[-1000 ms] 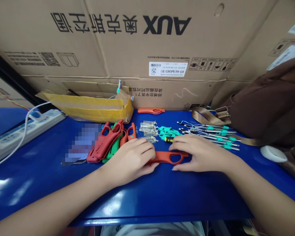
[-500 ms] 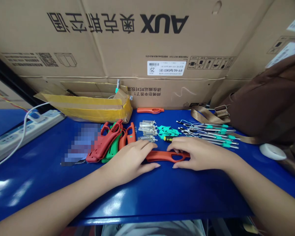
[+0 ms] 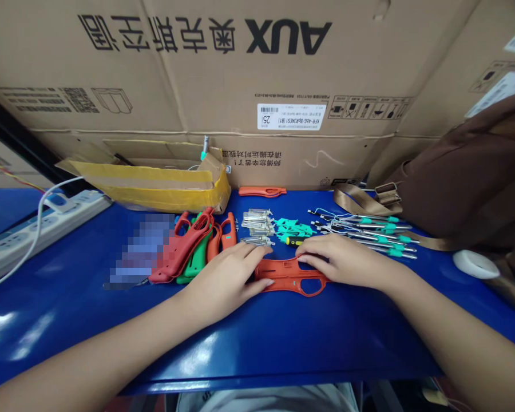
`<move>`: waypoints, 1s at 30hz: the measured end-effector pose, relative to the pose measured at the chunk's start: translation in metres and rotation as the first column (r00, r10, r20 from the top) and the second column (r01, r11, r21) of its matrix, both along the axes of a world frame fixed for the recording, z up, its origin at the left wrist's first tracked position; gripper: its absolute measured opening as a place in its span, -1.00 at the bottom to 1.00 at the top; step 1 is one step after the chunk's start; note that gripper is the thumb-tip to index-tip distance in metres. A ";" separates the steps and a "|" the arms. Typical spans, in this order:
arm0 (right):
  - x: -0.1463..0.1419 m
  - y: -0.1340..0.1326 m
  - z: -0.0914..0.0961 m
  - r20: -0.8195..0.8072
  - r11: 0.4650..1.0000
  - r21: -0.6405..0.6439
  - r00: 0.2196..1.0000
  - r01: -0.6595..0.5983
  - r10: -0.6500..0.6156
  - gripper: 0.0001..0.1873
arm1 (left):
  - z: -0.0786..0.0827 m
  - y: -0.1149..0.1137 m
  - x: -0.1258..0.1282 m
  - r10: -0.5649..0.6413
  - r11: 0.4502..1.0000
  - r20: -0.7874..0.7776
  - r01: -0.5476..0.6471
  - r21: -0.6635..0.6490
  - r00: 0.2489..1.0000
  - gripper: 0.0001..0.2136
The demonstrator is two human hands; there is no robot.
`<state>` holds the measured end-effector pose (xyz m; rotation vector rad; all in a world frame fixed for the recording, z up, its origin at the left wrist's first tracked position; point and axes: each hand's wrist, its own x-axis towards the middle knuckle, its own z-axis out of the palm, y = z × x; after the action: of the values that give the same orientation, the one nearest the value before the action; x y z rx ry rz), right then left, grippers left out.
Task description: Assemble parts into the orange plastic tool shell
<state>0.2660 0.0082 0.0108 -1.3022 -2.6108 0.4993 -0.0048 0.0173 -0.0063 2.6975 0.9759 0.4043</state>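
Observation:
An orange plastic handle shell (image 3: 289, 276) lies open in two halves, side by side, with their hollow insides facing up and an oval loop at the right end. My left hand (image 3: 227, 277) is closed on its left end, thumb on the near half and fingers at the far one. At the right end, my right hand (image 3: 347, 260) grips the shell, its fingers over the far half near the loop. Just beyond the shell lies a black and yellow screwdriver handle (image 3: 293, 241), partly hidden by my right hand.
Red (image 3: 182, 252) and green handles (image 3: 199, 257) pile up at left. Behind the hands lie clear-and-metal parts (image 3: 256, 223), teal plastic pieces (image 3: 294, 228) and metal rods with wires (image 3: 380, 232). A taped carton (image 3: 150, 186), power strip (image 3: 47, 223), white mouse (image 3: 476, 265) and brown bag (image 3: 467, 160) surround them.
The orange handle, closed and narrow before, is now spread into two halves, the near one turned toward me. My right hand has shifted slightly up and to the right.

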 end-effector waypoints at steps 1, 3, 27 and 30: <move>0.001 0.000 0.001 -0.009 1.000 0.014 1.000 -0.004 0.004 -0.72 | 0.001 -0.001 0.000 0.010 1.000 0.024 -0.010 0.016 1.000 -0.57; 0.005 0.000 0.005 -0.033 0.998 0.062 0.999 -0.004 0.006 -0.71 | 0.003 -0.003 0.000 0.014 0.999 0.091 -0.018 0.044 0.996 -0.60; -0.006 -0.009 0.008 -0.149 0.985 -0.116 0.983 -0.126 0.108 -0.97 | 0.002 0.002 0.001 -0.099 0.991 -0.050 0.102 0.081 0.994 -0.79; -0.009 -0.006 -0.001 -0.097 0.989 -0.019 0.984 -0.149 0.147 -0.97 | 0.006 0.000 0.001 -0.108 0.993 0.016 0.107 0.057 0.994 -0.74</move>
<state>0.2572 0.0021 0.0094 -1.0681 -2.6411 0.6054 -0.0035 0.0175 -0.0001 2.7758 0.8215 0.4406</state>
